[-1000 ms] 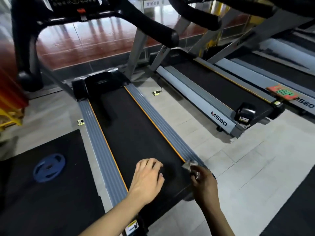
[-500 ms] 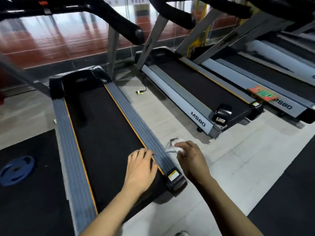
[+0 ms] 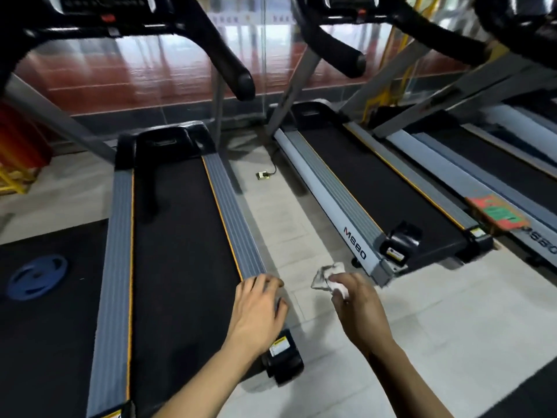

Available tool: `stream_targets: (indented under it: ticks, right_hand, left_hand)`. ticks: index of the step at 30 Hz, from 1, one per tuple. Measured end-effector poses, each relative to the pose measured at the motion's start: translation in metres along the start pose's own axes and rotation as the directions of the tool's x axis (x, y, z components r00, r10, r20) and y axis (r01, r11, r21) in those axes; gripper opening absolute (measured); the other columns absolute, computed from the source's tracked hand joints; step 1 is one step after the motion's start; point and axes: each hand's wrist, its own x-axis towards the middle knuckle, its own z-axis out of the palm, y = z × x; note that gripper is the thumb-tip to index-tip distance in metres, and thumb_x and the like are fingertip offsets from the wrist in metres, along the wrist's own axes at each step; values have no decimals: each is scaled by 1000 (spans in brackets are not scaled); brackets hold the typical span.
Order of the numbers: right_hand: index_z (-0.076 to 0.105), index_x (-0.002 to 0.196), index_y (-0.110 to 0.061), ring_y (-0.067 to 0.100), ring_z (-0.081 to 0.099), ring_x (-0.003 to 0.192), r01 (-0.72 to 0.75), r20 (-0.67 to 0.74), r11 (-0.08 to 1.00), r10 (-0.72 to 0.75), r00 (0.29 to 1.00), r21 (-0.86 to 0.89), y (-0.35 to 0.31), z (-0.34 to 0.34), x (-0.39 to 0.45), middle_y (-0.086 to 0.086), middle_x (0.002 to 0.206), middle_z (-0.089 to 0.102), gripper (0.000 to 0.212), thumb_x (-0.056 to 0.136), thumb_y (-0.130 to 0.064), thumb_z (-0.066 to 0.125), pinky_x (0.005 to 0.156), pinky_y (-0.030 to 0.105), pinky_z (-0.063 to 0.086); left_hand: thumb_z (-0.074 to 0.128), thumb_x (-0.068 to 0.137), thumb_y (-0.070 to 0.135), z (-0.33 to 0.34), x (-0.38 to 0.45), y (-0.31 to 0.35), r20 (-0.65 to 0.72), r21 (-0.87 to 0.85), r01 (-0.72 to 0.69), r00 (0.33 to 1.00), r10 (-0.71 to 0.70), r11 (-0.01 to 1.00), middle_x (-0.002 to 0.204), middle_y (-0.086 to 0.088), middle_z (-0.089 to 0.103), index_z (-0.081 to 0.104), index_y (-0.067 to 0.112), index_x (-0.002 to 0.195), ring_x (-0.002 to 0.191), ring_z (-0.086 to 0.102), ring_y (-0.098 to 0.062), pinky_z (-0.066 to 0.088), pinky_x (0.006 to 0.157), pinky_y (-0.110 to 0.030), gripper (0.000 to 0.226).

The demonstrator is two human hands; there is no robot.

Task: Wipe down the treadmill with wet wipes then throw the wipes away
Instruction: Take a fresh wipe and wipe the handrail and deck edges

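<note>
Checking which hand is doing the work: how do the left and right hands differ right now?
The left hand rests with fingers spread on the treadmill's right side rail; the right hand hangs over the floor, off the treadmill. The left holds nothing; the right grips a crumpled wipe. Both are bare.

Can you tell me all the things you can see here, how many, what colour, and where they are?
treadmill: one, black belt, grey rails, centre-left.
other treadmills: at least two, black and grey, right.
wet wipe: one, white, crumpled, above the tiled floor.
weight plate: one, blue, on the black mat, left.
plug: one, yellowish, on the floor between treadmills.
sign: one, orange and green, on a far-right treadmill.
left hand: one, resting on the near treadmill's right rail.
right hand: one, its grip pinching the wet wipe.
</note>
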Motion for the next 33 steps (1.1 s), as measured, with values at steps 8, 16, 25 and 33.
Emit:
stream_targets:
  ticks: [8,16,25,33]
  right_hand:
    - [68,115,-28,15,59,101,110,214,991,-125,969,81,58,-18,100,-9,107,61,31,90,-9,62,84,29,47]
    - [70,112,-30,13,60,104,183,315,962,-241,918,205,91,-22,194,-13,107,62,31,88,-11,66,88,26,47]
    - [69,109,-34,10,57,102,295,317,909,-384,867,294,81,4,351,-18,103,58,27,92,-13,63,85,25,46]
    - [69,111,-29,16,57,103,444,295,856,-511,807,266,23,40,537,-12,105,59,23,94,-15,62,83,22,39]
  left_hand:
    - [20,90,48,21,55,56,-121,21,231,966,-227,973,123,13,51,54,33,128,119,45,-14,31,107,-29,54]
    - [47,84,41,45,95,91,-281,22,395,884,-373,919,104,16,56,61,35,108,99,56,-13,48,90,-32,29]
    - [46,84,40,46,207,58,-407,24,505,793,-453,863,105,17,57,62,33,108,101,58,-14,32,95,-29,30]
    - [48,92,37,-2,370,-1,-443,-35,538,747,-495,842,113,14,58,60,30,116,108,56,-17,40,97,-32,28]
